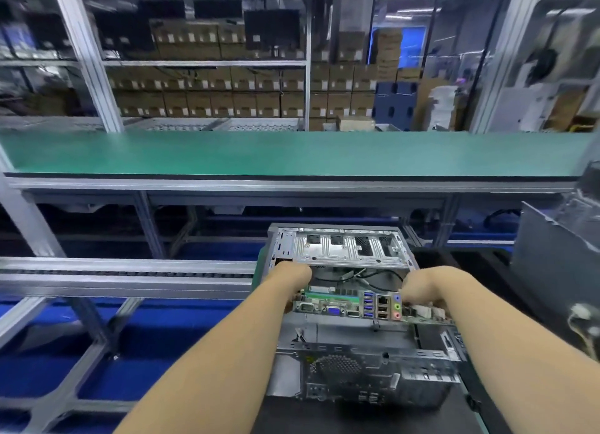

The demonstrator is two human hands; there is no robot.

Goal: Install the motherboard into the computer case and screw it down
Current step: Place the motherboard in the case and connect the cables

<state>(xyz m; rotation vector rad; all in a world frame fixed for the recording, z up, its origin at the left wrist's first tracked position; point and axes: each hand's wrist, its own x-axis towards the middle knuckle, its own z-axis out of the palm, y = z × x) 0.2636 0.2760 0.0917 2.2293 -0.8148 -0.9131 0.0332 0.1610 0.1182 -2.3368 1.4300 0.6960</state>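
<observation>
The left hand (293, 279) has its fingers out of sight beyond the green motherboard with its row of rear ports (344, 305), so its grip is unclear. At three o'clock of the board, the right hand (422, 292) curls over the edge, fingertips hidden. The grey metal computer case (354, 365) is blurred at its near panel.

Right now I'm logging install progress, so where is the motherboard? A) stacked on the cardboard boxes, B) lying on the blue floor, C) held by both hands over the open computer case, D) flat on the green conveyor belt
C: the left hand and right hand each hold an end of the motherboard above the open computer case, port side facing the camera.
</observation>
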